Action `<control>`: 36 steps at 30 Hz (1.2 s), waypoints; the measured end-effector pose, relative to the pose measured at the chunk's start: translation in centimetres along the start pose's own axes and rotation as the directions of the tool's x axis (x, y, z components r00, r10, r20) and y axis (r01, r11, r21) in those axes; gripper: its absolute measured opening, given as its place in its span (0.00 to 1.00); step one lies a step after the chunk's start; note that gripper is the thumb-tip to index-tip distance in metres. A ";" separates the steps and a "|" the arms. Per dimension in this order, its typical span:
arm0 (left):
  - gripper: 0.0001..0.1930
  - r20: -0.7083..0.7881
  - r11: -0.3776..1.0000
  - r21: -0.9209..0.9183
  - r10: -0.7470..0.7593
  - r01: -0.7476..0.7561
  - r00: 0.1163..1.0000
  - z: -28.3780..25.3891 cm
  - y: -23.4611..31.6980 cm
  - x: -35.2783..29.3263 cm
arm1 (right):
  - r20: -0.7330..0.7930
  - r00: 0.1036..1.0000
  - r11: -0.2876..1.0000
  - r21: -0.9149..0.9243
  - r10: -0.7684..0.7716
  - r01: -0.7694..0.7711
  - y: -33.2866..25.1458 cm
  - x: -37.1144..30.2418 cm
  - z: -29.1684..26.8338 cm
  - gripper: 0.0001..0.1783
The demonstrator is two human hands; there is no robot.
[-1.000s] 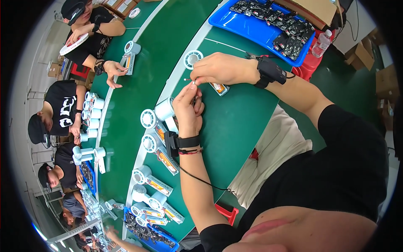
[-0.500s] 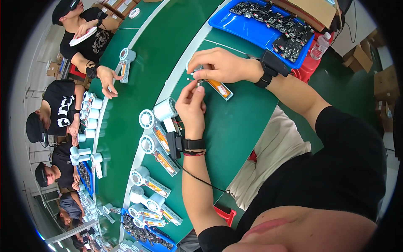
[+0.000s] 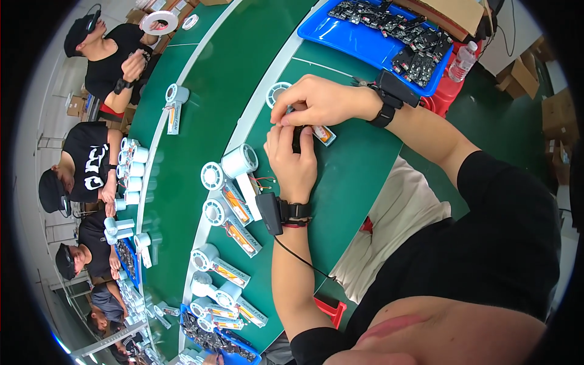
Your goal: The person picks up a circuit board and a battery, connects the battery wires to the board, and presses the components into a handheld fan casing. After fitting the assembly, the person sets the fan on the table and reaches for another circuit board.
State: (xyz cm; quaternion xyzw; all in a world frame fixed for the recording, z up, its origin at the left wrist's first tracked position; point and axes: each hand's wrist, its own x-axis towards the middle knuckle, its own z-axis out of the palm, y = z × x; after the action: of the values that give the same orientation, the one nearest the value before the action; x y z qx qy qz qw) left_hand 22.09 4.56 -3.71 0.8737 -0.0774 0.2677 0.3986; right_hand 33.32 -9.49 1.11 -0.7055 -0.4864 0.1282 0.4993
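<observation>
Over the green bench, my right hand (image 3: 319,102) is curled above a handheld fan with an open handle. The fan's round pale-blue head (image 3: 278,93) shows beyond the fingers, and its orange-labelled battery (image 3: 324,134) shows below them. My right thumb and fingertips come together, hiding what they hold. Close beside it, my left hand (image 3: 291,163) is closed around a small black part (image 3: 297,139), which looks like a circuit board. Both hands' fingertips nearly meet over the handle. Beside my left wrist lies another fan (image 3: 239,160), with thin wires coming out of it.
A blue tray (image 3: 350,44) of black circuit boards stands at the far right, near a plastic bottle (image 3: 463,62). Several opened fans (image 3: 234,210) line the bench's left side. Another blue tray (image 3: 234,351) is lower down. Co-workers (image 3: 115,58) sit across the bench.
My left hand has moved up and right and turned, with the black part now showing under its fingers. Across the bench, a co-worker's hand has left a fan, and a white ring is raised.
</observation>
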 end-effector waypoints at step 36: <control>0.18 -0.048 0.866 -0.437 -0.291 0.242 0.956 0.2 -0.8 -0.2 | 0.042 0.956 0.860 0.427 0.291 -0.280 0.7 0.0 -1.1 0.06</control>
State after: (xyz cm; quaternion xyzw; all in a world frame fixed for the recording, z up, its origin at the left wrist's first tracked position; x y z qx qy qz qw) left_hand 22.30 4.88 -4.45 0.7512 0.0097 0.2353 0.6166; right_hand 34.47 -10.12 1.04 -0.6443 -0.3305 0.2959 0.6230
